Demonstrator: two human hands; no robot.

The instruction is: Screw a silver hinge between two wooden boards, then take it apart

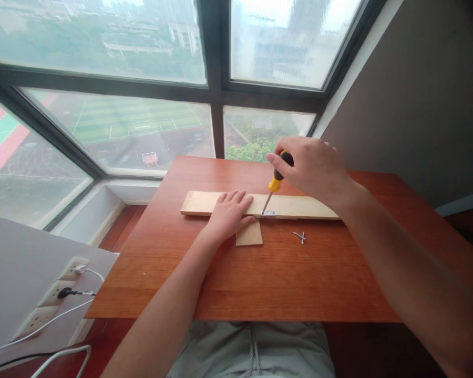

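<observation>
My right hand point(313, 165) is closed round the black and yellow handle of a screwdriver point(275, 181), which leans with its tip down. The tip meets a small metal bracket point(268, 213) at the near edge of a long pale wooden board point(197, 202). Whether a screw sits under the tip is too small to tell. To the left of the bracket, my left hand point(230, 212) lies flat on the board, fingers stretched out and thumb by the near edge. A small square piece of wood point(250, 234) sticks out toward me beside that thumb.
Several loose screws point(300, 237) lie on the reddish-brown table point(161, 283), right of the square piece. Framed windows point(216, 94) rise beyond the table. Sockets with a black plug point(65, 292) and cables are on the low wall at left.
</observation>
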